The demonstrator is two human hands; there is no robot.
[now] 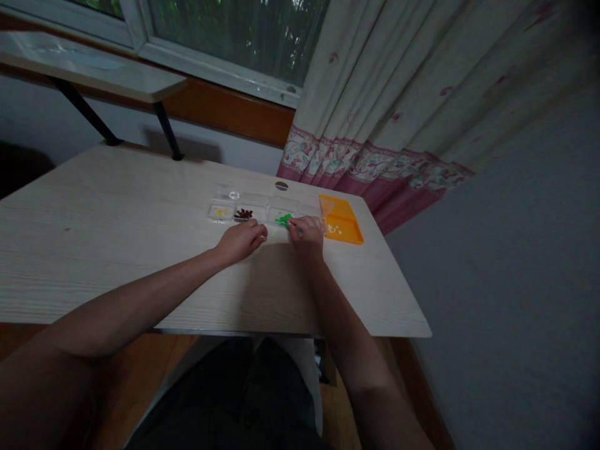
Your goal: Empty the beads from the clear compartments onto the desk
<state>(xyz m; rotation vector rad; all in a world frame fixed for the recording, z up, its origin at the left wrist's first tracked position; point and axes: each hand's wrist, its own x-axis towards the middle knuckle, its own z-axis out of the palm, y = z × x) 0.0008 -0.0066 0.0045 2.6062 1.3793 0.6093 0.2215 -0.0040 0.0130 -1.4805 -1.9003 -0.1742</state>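
My left hand (pixel 242 241) rests on the table, its fingers curled closed, in front of a clear box of dark brown bits (pixel 243 214). What it holds, if anything, is hidden. My right hand (pixel 307 239) is closed in a pinch at the front edge of a clear box holding small green pieces (pixel 283 219). Something thin and small seems to be at its fingertips, too small to name. At the left end of the row, another clear box (pixel 210 211) holds yellow bits (pixel 219 213). To the right, an orange tray (pixel 349 230) has several small white pieces (pixel 334 229) in it.
The boxes stand in a row on a pale wooden table (pixel 140 250). Behind it hang a long curtain (pixel 356 106) and a window (pixel 239 44). A raised shelf (pixel 94 65) on black legs is at the back left. A round grommet (pixel 281 186) sits near the back edge.
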